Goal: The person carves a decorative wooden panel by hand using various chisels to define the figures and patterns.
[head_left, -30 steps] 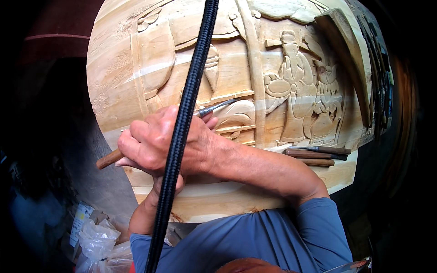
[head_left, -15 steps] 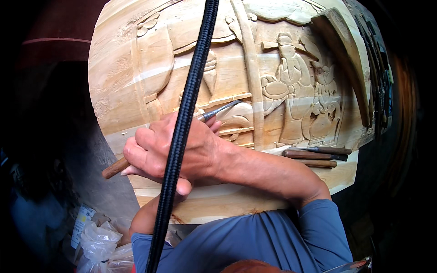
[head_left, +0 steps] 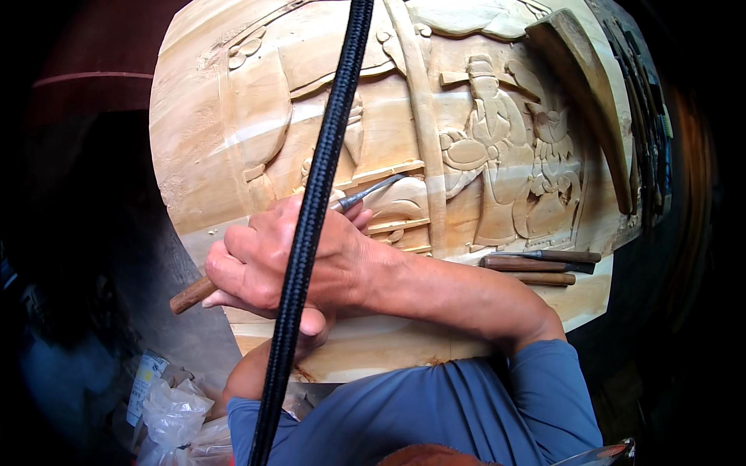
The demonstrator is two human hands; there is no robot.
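right hand grips the chisel; left hand, nearer, mostly hidden, can't tell its grip. i'd shave the panel thin, blade low.

No lettering clear enough for you to read
At your lower left, beside the clear plastic bag, a white packet bears small printed marks with a touch of yellow; in the head view they are too small and blurred for you to make out a word or number.
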